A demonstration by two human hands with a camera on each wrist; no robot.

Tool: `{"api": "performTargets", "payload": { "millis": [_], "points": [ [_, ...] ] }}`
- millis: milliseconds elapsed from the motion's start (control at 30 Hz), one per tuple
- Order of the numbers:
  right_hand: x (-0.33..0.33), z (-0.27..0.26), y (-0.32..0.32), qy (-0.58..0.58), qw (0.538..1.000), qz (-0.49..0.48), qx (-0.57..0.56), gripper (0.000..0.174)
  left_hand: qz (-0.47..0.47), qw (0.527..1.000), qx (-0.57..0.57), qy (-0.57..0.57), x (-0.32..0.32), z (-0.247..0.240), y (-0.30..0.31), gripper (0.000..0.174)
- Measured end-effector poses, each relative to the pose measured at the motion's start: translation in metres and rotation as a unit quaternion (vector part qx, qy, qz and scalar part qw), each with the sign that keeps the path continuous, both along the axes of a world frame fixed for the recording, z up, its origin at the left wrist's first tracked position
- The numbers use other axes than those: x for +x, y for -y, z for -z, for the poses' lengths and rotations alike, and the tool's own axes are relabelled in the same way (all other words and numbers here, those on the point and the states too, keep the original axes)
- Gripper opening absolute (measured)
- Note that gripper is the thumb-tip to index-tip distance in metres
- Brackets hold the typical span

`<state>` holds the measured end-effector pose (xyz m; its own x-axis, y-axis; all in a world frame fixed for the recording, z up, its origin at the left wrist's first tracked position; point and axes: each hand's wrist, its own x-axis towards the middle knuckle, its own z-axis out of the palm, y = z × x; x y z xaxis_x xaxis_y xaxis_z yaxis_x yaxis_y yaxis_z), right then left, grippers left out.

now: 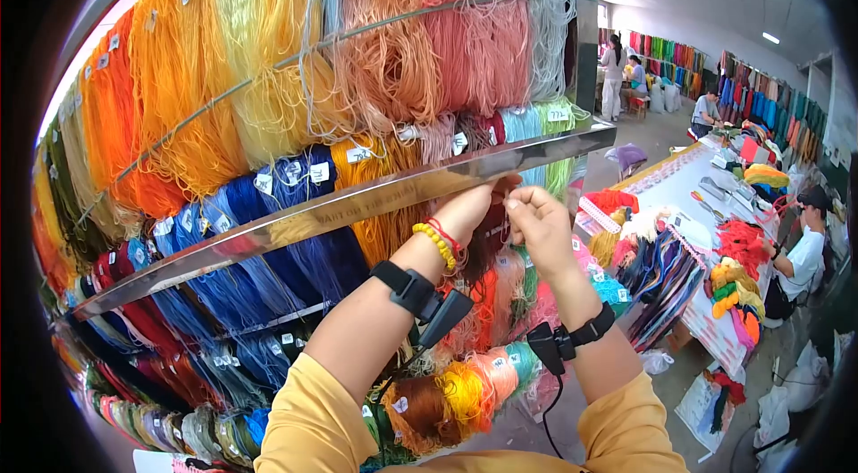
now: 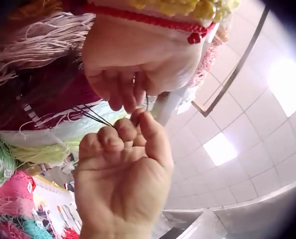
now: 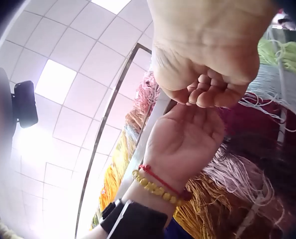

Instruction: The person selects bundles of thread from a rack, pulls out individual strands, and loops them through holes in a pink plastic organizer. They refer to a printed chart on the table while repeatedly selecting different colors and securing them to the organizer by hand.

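Note:
My left hand (image 1: 472,208), with a yellow bead bracelet and red cord at its wrist, is raised at the metal rail (image 1: 357,196). Beside it, my right hand (image 1: 543,227) has curled fingers. In the left wrist view thin dark threads (image 2: 94,117) run to the right hand's fingertips (image 2: 123,174), which pinch them; a short dark strand passes up to the bent fingers of the left hand (image 2: 138,59). The right wrist view has the right hand (image 3: 207,59) above the left hand (image 3: 185,142), fingertips close together. A dark hank (image 1: 476,269) hangs below both hands.
Rows of coloured thread hanks (image 1: 259,107) with number tags fill the rack at left and centre. Bundled yarns lie on a long white table (image 1: 706,178) at right. A seated person (image 1: 800,254) is beside it, with other people farther back.

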<state>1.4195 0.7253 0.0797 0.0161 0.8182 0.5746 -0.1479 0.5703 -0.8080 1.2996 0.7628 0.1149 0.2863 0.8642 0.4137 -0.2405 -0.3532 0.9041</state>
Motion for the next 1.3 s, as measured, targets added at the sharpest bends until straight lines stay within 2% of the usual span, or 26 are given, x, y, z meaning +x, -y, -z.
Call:
{"api": "performTargets", "payload": {
  "millis": [33,133,200,267,300,400,533,633,700,767,867,933,967,1000,1067,1100,1167,1200,1233,1267,1300],
  "points": [
    [-0.002,0.001,0.002,0.014,1.000,-0.004,-0.006,0.011,-0.010,1.000,0.002,0.002,0.000,0.000,-0.004,0.025],
    [-0.002,0.008,0.010,0.059,0.998,-0.024,-0.013,0.011,0.018,0.993,0.065,0.100,-0.005,-0.004,-0.021,0.023],
    [-0.002,0.016,0.016,0.084,0.996,-0.034,-0.001,0.009,-0.003,0.986,0.074,0.150,-0.003,-0.010,-0.034,0.024],
    [0.001,0.026,0.026,0.144,0.989,-0.013,0.002,0.007,0.006,0.979,0.072,0.192,-0.004,-0.013,-0.047,0.025],
    [0.005,0.026,0.039,0.179,0.984,0.001,-0.003,0.007,-0.026,0.976,0.060,0.207,0.000,-0.014,-0.046,0.026],
    [0.027,0.037,0.075,0.272,0.960,0.056,0.016,0.009,-0.052,0.971,0.022,0.232,0.004,-0.021,-0.037,0.020],
    [0.081,0.072,0.116,0.247,0.965,0.054,-0.068,0.010,-0.074,0.964,0.021,0.254,0.011,-0.023,-0.042,0.023],
    [0.103,0.100,0.148,0.258,0.951,0.018,-0.170,0.008,-0.100,0.955,0.016,0.280,0.016,-0.026,-0.037,0.023],
    [0.116,0.130,0.160,0.217,0.929,-0.074,-0.291,0.009,-0.089,0.947,0.005,0.309,0.018,-0.026,-0.039,0.024],
    [0.132,0.162,0.170,0.203,0.871,-0.134,-0.426,0.005,-0.091,0.947,0.015,0.307,0.019,-0.026,-0.040,0.023],
    [0.188,0.269,0.196,0.202,0.804,-0.081,-0.553,0.006,-0.087,0.949,0.029,0.302,0.017,-0.024,-0.038,0.024],
    [0.258,0.405,0.244,0.441,0.691,-0.071,-0.569,0.016,-0.076,0.949,0.030,0.305,0.016,-0.023,-0.042,0.025],
    [0.263,0.413,0.276,0.550,0.585,-0.002,-0.596,0.021,-0.071,0.952,0.041,0.296,0.016,-0.021,-0.042,0.027],
    [0.269,0.422,0.310,0.634,0.455,0.048,-0.624,0.026,-0.067,0.954,0.054,0.286,0.016,-0.019,-0.044,0.029],
    [0.261,0.385,0.327,0.565,0.423,0.072,-0.705,0.032,-0.062,0.959,0.081,0.263,0.013,-0.015,-0.047,0.032],
    [0.264,0.390,0.321,0.600,0.422,0.044,-0.679,0.032,-0.085,0.963,0.124,0.224,0.012,-0.010,-0.047,0.033],
    [0.286,0.408,0.288,0.606,0.506,0.038,-0.613,0.030,-0.108,0.977,0.091,0.162,0.007,0.002,-0.039,0.030],
    [0.277,0.388,0.255,0.636,0.549,0.029,-0.542,0.027,-0.122,0.981,0.077,0.133,0.004,0.008,-0.032,0.029],
    [0.247,0.337,0.213,0.645,0.547,0.004,-0.533,0.026,-0.088,0.994,0.044,0.052,-0.002,0.014,-0.016,0.024],
    [0.209,0.281,0.188,0.679,0.595,0.012,-0.429,0.026,-0.109,0.992,-0.004,-0.070,-0.010,0.021,-0.007,0.021],
    [0.172,0.231,0.171,0.694,0.631,-0.017,-0.347,0.025,-0.060,0.995,0.034,-0.067,-0.014,0.025,0.018,0.019]
  ]
}}
